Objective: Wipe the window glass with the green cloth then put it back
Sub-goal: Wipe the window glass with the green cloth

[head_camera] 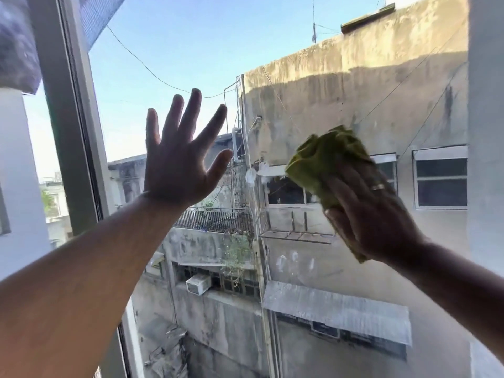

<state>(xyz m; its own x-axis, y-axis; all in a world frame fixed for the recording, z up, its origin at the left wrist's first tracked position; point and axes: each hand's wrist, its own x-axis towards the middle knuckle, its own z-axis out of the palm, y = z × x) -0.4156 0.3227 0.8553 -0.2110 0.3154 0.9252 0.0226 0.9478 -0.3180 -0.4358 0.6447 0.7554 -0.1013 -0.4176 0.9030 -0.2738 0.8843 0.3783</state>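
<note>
Currently my right hand (373,214) presses the bunched green cloth (327,162) flat against the glass (191,50); left hand (180,162) beside it, fingers spread wide.

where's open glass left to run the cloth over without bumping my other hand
Free glass: the sky stretch above both hands, and the low stretch under the right hand holding the green cloth. Crowded: the left hand, spread wide, beside the window frame, with only a narrow gap between the hands.
</note>
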